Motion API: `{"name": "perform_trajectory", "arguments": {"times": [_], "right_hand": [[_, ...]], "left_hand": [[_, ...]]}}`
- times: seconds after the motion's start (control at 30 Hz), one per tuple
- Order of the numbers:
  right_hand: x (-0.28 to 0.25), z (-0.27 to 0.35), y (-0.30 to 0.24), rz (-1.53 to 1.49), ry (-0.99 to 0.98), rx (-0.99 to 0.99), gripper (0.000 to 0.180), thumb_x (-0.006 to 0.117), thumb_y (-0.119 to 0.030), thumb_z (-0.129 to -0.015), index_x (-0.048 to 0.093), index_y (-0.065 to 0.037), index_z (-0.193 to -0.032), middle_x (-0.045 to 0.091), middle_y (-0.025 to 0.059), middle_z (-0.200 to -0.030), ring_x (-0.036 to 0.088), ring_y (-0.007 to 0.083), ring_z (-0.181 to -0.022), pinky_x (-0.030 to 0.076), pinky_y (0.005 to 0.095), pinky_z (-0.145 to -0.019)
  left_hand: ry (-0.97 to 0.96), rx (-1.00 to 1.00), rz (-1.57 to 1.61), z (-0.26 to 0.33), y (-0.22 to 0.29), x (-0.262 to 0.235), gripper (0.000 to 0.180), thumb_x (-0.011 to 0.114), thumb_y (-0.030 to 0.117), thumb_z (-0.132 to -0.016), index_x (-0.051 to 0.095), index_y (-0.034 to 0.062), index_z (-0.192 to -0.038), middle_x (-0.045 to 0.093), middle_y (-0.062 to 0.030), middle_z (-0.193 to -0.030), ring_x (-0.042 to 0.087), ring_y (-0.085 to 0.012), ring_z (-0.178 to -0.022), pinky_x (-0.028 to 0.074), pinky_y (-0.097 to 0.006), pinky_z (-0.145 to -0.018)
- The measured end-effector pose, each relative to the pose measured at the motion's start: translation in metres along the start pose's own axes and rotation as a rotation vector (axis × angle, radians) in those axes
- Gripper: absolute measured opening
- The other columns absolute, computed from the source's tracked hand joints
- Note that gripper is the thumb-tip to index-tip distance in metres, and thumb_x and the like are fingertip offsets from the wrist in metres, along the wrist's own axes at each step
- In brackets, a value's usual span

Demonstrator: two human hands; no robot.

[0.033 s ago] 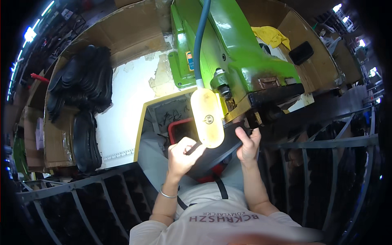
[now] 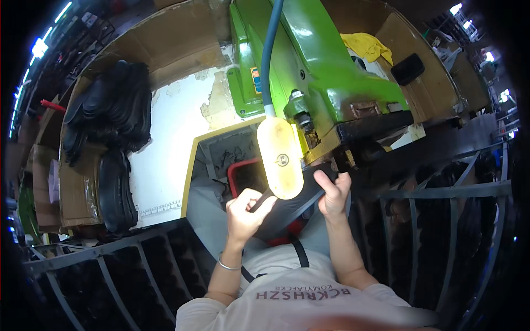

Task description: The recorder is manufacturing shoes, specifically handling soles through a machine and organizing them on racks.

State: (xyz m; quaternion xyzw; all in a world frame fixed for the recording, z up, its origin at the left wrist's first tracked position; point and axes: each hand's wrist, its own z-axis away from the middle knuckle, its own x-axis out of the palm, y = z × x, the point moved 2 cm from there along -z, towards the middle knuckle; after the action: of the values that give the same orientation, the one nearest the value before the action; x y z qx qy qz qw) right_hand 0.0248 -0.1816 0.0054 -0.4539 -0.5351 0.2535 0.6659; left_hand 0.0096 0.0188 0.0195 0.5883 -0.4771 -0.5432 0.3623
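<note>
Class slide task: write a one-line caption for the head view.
Left hand pinching a dark piece beside an oblong yellow fitting, right hand close by, at a green machine.

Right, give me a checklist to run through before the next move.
1. Left hand gripping the black piece: ok.
2. Right hand gripping it too: cannot tell, its hold is unclear.
3. Yellow lamp lit: ok.
4. Piece seated properly at the green machine: cannot tell, the contact spot is hidden.
5. Stacked black sole-shaped pieces clear of both hands: ok.
</note>
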Motion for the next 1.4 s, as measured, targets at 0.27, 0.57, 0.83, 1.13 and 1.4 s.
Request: {"name": "perform_trajectory", "arguments": {"times": [0.27, 0.57, 0.83, 1.13, 1.4], "right_hand": [[0.030, -0.017, -0.012, 0.181, -0.289, -0.048, 0.039, 0.070, 0.008, -0.071, 0.055, 0.000, -0.106, 0.062, 0.0056, -0.097, 0.060, 0.0121, -0.088, 0.049, 0.0251, -0.078], [-0.072, 0.095, 0.022, 0.476, -0.446, 0.492, 0.046, 0.071, -0.006, -0.076, 0.052, 0.007, -0.115, 0.061, 0.0107, -0.106, 0.058, 0.0150, -0.095, 0.046, 0.0283, -0.085], [-0.124, 0.088, -0.022, 0.165, 0.025, 0.169, 0.028, 0.066, -0.004, -0.074, 0.056, 0.004, -0.099, 0.062, 0.0072, -0.091, 0.057, 0.0117, -0.081, 0.046, 0.0251, -0.075], [-0.095, -0.024, -0.087, 0.266, 0.167, -0.014, 0.024, 0.064, -0.004, -0.078, 0.056, 0.000, -0.101, 0.059, 0.0047, -0.090, 0.056, 0.0106, -0.079, 0.045, 0.0220, -0.072], [-0.144, -0.031, -0.074, 0.235, 0.070, -0.066, 0.024, 0.064, -0.005, -0.082, 0.053, -0.001, -0.103, 0.059, 0.0037, -0.091, 0.057, 0.0106, -0.081, 0.046, 0.0229, -0.076]], "left_hand": [[0.225, 0.051, 0.178, 0.007, -0.008, 0.047, 0.017, 0.068, 0.006, -0.080, 0.061, -0.0043, -0.092, 0.064, -0.0103, -0.069, 0.060, -0.0139, -0.056, 0.047, -0.026, -0.054], [0.157, 0.064, 0.229, -0.026, 0.007, 0.060, 0.015, 0.070, 0.006, -0.079, 0.065, -0.0055, -0.088, 0.068, -0.0134, -0.075, 0.065, -0.0145, -0.065, 0.051, -0.027, -0.060], [0.132, 0.026, 0.255, -0.001, -0.018, 0.066, 0.010, 0.063, -0.002, -0.084, 0.059, -0.0046, -0.093, 0.063, -0.0031, -0.079, 0.053, -0.0026, -0.064, 0.042, -0.015, -0.057], [0.059, -0.073, 0.385, -0.015, -0.025, 0.074, 0.014, 0.062, -0.002, -0.084, 0.057, -0.0017, -0.097, 0.060, -0.0015, -0.083, 0.055, -0.0048, -0.071, 0.045, -0.017, -0.063], [0.049, 0.051, 0.239, -0.033, -0.023, 0.086, 0.012, 0.069, 0.008, -0.082, 0.066, -0.0018, -0.088, 0.061, 0.0021, -0.069, 0.052, -0.0034, -0.061, 0.042, -0.018, -0.057]]}}
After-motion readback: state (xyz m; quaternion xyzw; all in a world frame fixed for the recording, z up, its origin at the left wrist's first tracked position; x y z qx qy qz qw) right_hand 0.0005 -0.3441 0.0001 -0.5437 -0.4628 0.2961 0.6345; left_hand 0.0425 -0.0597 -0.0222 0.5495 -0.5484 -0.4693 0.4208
